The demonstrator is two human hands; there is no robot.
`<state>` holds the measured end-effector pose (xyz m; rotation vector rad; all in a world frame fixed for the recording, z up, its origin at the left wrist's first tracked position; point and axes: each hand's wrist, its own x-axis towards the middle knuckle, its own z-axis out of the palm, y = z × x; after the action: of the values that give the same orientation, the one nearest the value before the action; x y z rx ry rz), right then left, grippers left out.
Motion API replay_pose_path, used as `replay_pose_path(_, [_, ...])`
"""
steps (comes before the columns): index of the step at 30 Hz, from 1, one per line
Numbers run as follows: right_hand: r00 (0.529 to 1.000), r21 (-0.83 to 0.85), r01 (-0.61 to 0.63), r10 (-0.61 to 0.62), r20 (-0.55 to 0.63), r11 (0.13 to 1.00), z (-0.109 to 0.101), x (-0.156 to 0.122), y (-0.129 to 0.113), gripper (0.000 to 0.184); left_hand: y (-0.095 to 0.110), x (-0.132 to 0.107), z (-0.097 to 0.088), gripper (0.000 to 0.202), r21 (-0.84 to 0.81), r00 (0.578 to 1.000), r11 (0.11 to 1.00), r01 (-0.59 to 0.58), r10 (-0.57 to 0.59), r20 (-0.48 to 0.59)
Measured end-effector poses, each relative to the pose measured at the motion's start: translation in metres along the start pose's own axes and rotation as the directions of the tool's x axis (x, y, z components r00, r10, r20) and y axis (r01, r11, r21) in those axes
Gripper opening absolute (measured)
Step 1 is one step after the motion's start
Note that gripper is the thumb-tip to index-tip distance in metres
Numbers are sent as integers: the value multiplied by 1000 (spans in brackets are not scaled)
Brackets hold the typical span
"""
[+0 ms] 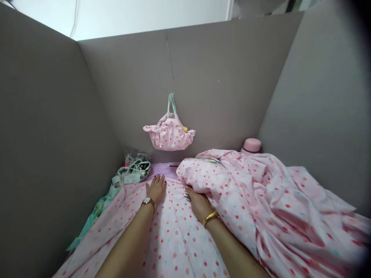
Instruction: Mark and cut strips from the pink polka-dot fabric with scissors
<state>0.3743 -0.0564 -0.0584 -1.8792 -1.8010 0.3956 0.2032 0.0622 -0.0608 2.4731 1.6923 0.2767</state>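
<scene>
Grey partition panels: three visible, enclosing the work at left, back and right.

Pink polka-dot fabric: one or more pieces, across the lower centre and lower right. Pale pink ground, red and faint blue-green dots. Lower centre lies mostly flat, with light creases; right side bunched in deep folds. Smoothing appears part done: centre laid out, right-hand heap left loose.

Left hand: palm down, fingers extended on the fabric's far edge, centre of frame.

Right hand: apart from the left, beside the bunched fold; whether it grips cloth cannot be told.

Green patterned cloth: lower left, along the panel.

Gathered polka-dot pouch: hung by pale green straps on the back panel, upper centre.

Lilac surface: strip beyond the left hand.

Pink lid: right of centre, behind the heap.

Gold bangle: right wrist.

Wristwatch: left wrist.
</scene>
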Motion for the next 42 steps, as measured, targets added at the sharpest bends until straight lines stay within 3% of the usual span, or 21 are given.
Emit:
replay_pose_path(5, [999, 35, 27, -26, -21, 999, -1, 1, 0, 55, -15, 19, 5, 45, -19, 998, 1000, -11, 10, -55])
replay_pose_path(9, [998, 71, 55, -53, -39, 996, -3, 2, -5, 47, -9, 11, -2, 46, -34, 991, 999, -9, 4, -132])
replay_pose_path(12, [997, 105, 57, -51, -56, 993, -1, 3, -4, 48, 4, -21, -11, 49, -52, 983, 998, -48, 38, -179])
replay_pose_path(14, [997, 132, 59, -51, -63, 989, 0, 5, -2, 49, 15, -57, -18, 48, -64, 975, 979, -195, 186, -124])
replay_pose_path(15, [997, 148, 60, -50, -67, 987, 1, 5, -1, 48, 21, -77, -21, 49, -76, 955, 953, -294, 289, -73])
replay_pose_path(18, [994, 206, 61, -40, -103, 977, 0, 5, 0, 45, 33, -133, -31, 56, -124, 841, 842, -525, 536, 72])
replay_pose_path(20, [987, 252, 59, -18, -159, 966, -4, 1, -4, 42, 37, -158, -36, 55, -133, 793, 801, -584, 598, 115])
replay_pose_path(23, [962, 327, 64, 29, -272, 943, -20, -15, -20, 33, 43, -171, -41, 43, -98, 768, 781, -616, 624, 146])
replay_pose_path(26, [947, 413, 88, 53, -318, 906, -43, -49, -42, 28, 47, -169, -46, 27, -56, 750, 767, -640, 638, 171])
replay_pose_path(29, [972, 517, 90, 38, -232, 851, -64, -107, -59, 27, 36, -169, -52, 21, -34, 758, 772, -635, 631, 166])
replay_pose_path(31, [993, 638, 42, 40, -114, 769, -74, -158, -61, 27, 14, -177, -57, 22, -20, 798, 807, -590, 587, 137])
replay_pose_path(33, [989, 695, -62, 140, -57, 716, -79, -211, -57, 31, -14, -195, -62, 25, 3, 859, 862, -507, 504, 91])
replay_pose_path(36, [973, 491, -145, 214, -87, 859, -74, -280, -47, 30, -42, -244, -66, 30, -13, 941, 941, -337, 336, -40])
replay_pose_path(38, [971, 367, -179, 223, -82, 913, -65, -309, -41, 28, -38, -289, -63, 28, -241, 969, 949, -203, 159, -190])
replay_pose_path(39, [972, 326, -190, 223, -67, 926, -60, -319, -39, 28, -28, -312, -59, 26, -379, 977, 911, -162, 93, -193])
replay_pose_path(40, [974, 288, -200, 222, -46, 937, -54, -325, -38, 30, -15, -335, -54, 25, -519, 990, 846, -123, 65, -128])
replay_pose_path(41, [976, 244, -202, 215, -25, 949, -50, -329, -36, 33, 0, -356, -47, 23, -648, 994, 759, -65, 109, 28])
replay_pose_path(42, [980, 189, -196, 200, -3, 962, -46, -331, -34, 36, 15, -374, -40, 22, -744, 965, 667, 17, 185, 187])
